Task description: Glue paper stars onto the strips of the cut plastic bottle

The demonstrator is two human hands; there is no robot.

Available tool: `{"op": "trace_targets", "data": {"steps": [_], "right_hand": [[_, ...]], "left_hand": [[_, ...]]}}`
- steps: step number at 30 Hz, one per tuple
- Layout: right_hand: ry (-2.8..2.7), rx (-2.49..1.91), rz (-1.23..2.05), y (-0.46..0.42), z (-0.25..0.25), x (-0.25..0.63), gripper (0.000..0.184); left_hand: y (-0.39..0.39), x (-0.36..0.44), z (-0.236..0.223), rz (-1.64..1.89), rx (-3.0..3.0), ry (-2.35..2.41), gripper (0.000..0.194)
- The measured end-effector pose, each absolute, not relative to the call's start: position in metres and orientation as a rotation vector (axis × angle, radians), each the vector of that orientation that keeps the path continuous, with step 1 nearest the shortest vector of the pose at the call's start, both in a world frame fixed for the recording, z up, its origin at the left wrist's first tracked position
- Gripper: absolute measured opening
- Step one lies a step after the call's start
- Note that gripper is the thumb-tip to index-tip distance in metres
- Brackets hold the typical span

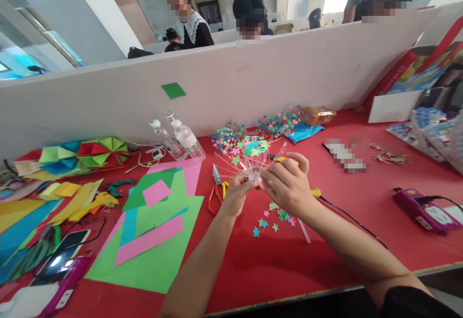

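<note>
The clear plastic piece is up off the red table, the left hand closed on its near-left rim, apparently to steady it, while the right hand curls its bent fingers in at the piece's right side, though I can't tell whether they grip anything. Loose stars lie nearer the person than the piece, and pliers to its left, both seemingly kept within easy reach.

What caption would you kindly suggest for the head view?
Left hand holding a clear plastic piece, right hand beside it, near loose stars.
</note>
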State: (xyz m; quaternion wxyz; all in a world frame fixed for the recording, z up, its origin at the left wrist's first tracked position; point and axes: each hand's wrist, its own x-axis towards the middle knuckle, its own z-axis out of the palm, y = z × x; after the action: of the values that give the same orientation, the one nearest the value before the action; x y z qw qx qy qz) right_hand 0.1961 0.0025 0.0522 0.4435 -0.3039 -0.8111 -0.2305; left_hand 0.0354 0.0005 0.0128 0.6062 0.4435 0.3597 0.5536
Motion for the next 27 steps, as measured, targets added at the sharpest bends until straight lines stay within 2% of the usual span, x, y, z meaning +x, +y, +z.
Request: {"op": "trace_targets", "data": {"steps": [4,11,14,19,23,27], "right_hand": [[-2.021,-0.759,-0.332,0.0,0.06,0.196,0.006],[-1.924,-0.765,-0.146,-0.006,0.07,0.204,0.024],[-1.908,-0.758,-0.084,-0.009,0.072,0.205,0.024],[-1.901,-0.797,-0.124,-0.011,0.071,0.202,0.021],[-1.841,-0.726,-0.244,-0.01,0.07,0.203,0.027],[-1.893,-0.673,-0.229,-0.008,0.071,0.205,0.032]], "left_hand": [[0.002,0.033,0.015,1.298,1.024,0.849,0.02],[0.004,0.031,0.015,1.308,1.027,0.873,0.029],[0.004,0.031,0.015,1.298,1.022,0.887,0.031],[0.004,0.031,0.015,1.31,1.054,0.882,0.028],[0.004,0.03,0.013,1.312,1.077,0.895,0.026],[0.003,0.031,0.013,1.295,1.082,0.914,0.028]]}}
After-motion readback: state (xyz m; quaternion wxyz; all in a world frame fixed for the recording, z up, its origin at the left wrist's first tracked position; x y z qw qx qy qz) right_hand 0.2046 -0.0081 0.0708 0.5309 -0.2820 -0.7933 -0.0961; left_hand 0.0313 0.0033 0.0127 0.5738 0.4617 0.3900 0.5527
